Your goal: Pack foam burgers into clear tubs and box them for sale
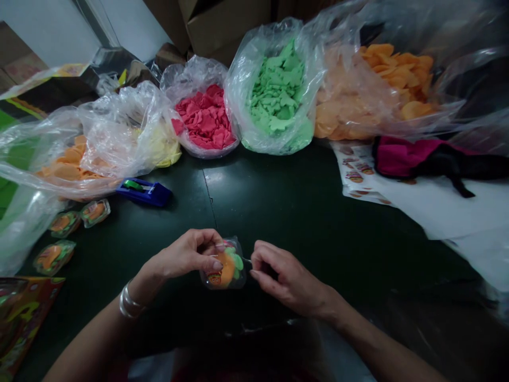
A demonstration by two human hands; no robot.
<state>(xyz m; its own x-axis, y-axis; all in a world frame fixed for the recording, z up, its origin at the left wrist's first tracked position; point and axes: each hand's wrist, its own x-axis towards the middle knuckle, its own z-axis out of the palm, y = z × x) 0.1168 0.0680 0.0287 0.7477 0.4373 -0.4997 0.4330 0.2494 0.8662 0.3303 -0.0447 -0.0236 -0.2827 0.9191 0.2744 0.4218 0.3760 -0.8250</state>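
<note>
We are looking down at a dark bench (278, 201), where a blue tape dispenser (149, 193) with a green core lies on the left half. Nearer to us than the dispenser, and to its right, our two bare hands meet at one small clear pack (227, 268). Inside it we see orange and green pieces, and a printed label (214, 278) shows at its lower left. Our left hand (190, 255), with a silver band (128, 302) at its wrist, grips the pack from the left, thumb over the front. Our right hand (287, 276) is just beside the pack's right edge, thumb and forefinger pinched on a thin strip (247, 260) that reaches to the pack; we cannot tell what it is. Left of the dispenser and closer to us lie three similar packs (55, 257). Just beyond the dispenser are plastic bags (119, 143) with orange and yellow contents. Farther back, to the dispenser's right, stand bags of pink pieces (209, 119), green pieces (278, 90) and orange discs (392, 74). Far right of the dispenser, a magenta and black cloth item (401, 156) lies on white sheets (433, 212).
</note>
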